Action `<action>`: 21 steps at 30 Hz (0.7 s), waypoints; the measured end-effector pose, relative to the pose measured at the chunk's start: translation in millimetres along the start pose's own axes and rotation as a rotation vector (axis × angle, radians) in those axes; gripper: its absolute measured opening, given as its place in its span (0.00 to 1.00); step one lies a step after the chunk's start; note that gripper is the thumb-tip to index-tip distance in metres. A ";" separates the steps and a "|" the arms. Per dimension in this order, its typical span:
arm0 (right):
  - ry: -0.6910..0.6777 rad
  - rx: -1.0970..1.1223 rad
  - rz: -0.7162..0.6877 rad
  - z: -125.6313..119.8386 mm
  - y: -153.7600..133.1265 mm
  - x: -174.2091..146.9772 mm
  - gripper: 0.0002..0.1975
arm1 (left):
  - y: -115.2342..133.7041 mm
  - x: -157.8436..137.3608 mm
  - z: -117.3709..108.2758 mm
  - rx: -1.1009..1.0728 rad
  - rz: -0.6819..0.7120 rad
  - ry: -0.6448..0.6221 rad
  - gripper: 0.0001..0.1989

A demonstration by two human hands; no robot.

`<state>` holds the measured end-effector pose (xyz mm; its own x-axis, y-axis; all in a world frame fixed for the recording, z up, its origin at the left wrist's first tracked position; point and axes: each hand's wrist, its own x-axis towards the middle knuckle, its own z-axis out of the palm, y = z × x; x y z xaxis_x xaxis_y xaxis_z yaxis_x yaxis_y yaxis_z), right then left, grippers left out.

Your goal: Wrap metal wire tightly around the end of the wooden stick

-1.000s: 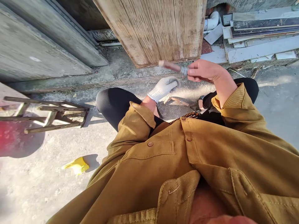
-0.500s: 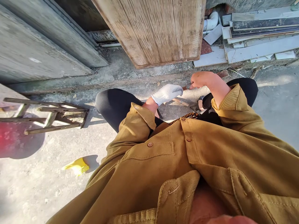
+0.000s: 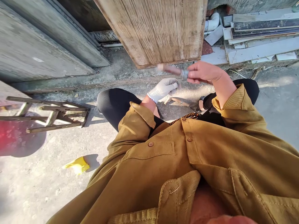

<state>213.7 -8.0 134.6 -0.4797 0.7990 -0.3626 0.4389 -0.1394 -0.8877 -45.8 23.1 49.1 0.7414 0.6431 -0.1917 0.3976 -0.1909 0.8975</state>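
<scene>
My bare right hand [image 3: 204, 72] is closed around one end of a short wooden stick [image 3: 170, 69]. Grey wire [image 3: 184, 74] is wound round the stick close to the fingers, and the stick's far end is smeared by motion. On my left hand [image 3: 164, 88] is a white knitted glove. Its fingers are curled together a little below the stick, and what they hold, if anything, is hidden. Below the hands, some light wooden pieces [image 3: 179, 101] lie on the concrete between my legs.
Ahead stands a weathered plank panel [image 3: 161, 34] at a low concrete ledge [image 3: 121, 77]. Stacked boards [image 3: 261, 49] lie at the far right beside a white pipe [image 3: 213, 21]. On the left are a wooden stool [image 3: 58, 113] on its side and a yellow object [image 3: 79, 165] on the ground.
My right hand has lifted up and away from the left, and the wire-wound stick has swung up and left with it. The gloved hand has shifted slightly left and the hands are now apart.
</scene>
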 end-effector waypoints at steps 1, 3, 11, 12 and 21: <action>0.178 0.087 -0.012 -3.2 1.3 -0.5 0.14 | -0.7 0.8 1.5 -0.028 -0.012 0.006 0.15; 0.440 0.176 -0.002 -8.5 4.6 1.1 0.16 | 1.0 2.3 5.0 -0.086 -0.036 -0.005 0.12; 0.356 -0.562 0.326 -21.5 26.6 17.9 0.13 | 21.0 -3.5 1.1 0.083 -0.014 -0.013 0.10; 0.298 -0.596 0.339 -20.8 28.3 19.1 0.13 | 21.7 -4.6 -0.7 0.106 -0.009 0.000 0.10; -0.363 -0.514 0.291 14.9 8.1 13.1 0.20 | 13.4 -6.4 -9.5 0.143 -0.001 0.019 0.12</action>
<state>199.7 -7.4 118.4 -0.4726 0.5123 -0.7171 0.8496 0.0486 -0.5253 -50.4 23.4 66.2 0.7308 0.6573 -0.1840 0.4727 -0.2929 0.8311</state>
